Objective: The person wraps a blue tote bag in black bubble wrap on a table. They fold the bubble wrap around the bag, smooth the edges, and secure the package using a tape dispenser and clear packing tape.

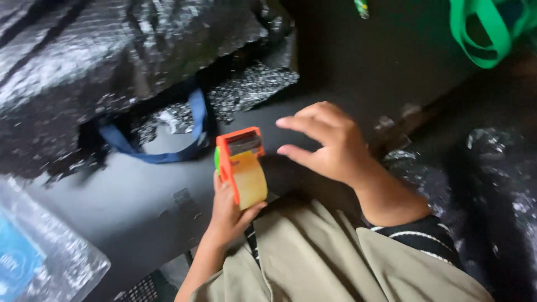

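Note:
My left hand [226, 215] grips an orange tape dispenser [239, 154] loaded with a roll of clear yellowish packing tape [250, 182], holding it upright over a black surface [140, 196]. To its right, my right hand [327, 142] hovers with fingers spread and holds nothing; its fingertips point toward the dispenser's top and stop a short gap away from it. My lap in beige cloth [313, 257] lies below both hands.
A large black shiny woven bag [100, 61] with a blue strap [168, 148] lies at upper left. A green strap [484, 33] hangs at top right. Clear bubble wrap over something blue [39, 257] sits at lower left. More black shiny material [492, 184] is at right.

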